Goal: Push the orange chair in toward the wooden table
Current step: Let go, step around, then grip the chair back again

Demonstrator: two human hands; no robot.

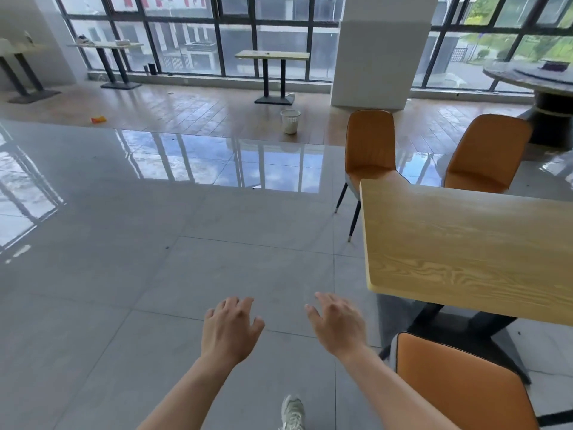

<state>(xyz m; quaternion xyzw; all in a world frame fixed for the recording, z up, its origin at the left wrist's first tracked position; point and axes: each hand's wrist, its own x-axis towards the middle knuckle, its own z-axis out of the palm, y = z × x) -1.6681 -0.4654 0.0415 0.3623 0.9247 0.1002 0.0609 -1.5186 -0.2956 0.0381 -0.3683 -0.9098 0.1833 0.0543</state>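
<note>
Showing three orange chairs (459,383) — one wooden table (465,243), two empty hands.

Two bare forearms, no sleeves, hands (231,330) unadorned (no rings or watch visible), pale laced sneaker (292,412)

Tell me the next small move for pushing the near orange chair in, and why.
Probably swing the right hand right and down onto the backrest of the near chair. Both hands are open over bare floor, the left hand too, touching nothing, and the chair sits at the person's right, facing the table.
</note>
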